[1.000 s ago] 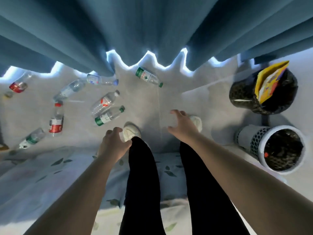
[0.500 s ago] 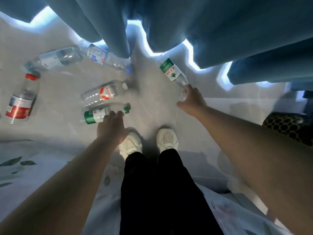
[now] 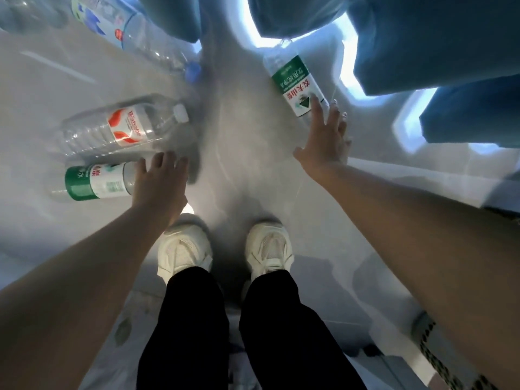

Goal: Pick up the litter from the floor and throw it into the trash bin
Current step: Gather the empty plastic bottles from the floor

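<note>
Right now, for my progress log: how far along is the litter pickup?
Done: nothing visible; no bottle is lifted. In hand: the left hand reaches over the near green-label bottle, the right hand touches the far green-label bottle, fingers not closed. Left: those two, plus the red-label bottle and blue-label bottle, both untouched.

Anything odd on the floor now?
Only litter on the floor: red-label bottle and left green bottle by the left hand, right green bottle at the right hand, blue-cap bottle near the curtain. No spill visible.
</note>
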Motion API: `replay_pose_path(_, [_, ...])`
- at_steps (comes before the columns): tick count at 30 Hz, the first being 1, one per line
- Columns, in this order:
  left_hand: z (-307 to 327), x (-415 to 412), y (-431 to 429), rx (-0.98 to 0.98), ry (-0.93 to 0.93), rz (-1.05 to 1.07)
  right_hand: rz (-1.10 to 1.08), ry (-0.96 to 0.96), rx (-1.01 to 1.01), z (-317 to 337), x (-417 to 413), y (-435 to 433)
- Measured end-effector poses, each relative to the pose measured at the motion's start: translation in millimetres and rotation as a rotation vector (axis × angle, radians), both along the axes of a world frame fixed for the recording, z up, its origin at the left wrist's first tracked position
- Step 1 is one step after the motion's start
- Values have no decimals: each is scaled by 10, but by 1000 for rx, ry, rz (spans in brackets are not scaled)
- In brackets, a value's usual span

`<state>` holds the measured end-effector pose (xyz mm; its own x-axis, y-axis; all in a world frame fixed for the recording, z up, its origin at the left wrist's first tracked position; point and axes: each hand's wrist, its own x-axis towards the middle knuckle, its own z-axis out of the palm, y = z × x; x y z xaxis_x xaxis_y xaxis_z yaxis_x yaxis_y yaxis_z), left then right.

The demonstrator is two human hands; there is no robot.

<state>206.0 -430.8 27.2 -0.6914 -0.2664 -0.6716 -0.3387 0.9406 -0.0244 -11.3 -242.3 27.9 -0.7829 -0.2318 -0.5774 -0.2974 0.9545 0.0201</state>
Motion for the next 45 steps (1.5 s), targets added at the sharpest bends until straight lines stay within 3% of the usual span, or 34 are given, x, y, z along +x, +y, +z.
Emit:
replay_pose_path(9, [-310,-14,-29,-25,-56,-1,-330,64,-258,-421,-143,-69])
replay_pose_path(14, [-56,6,-31,35,-45,-26,-393,-88,-279,-177,199,-27])
replay_pose_path(23, [1606,-31,55,217,96,-165,-283,-348,-268,1539,914,62])
replay_pose_path(32, [3548,1,135,224,235,-292,-629,-335,-464,3445,1441,56])
replay_pose_path(38, [4391,-70,488,248,284,-372,-714,-287,-532,4223,1493,397])
replay_pose_path(45, [4918,-322,1133,310,280,-368,-881,-226,-621,4624,1503,1329])
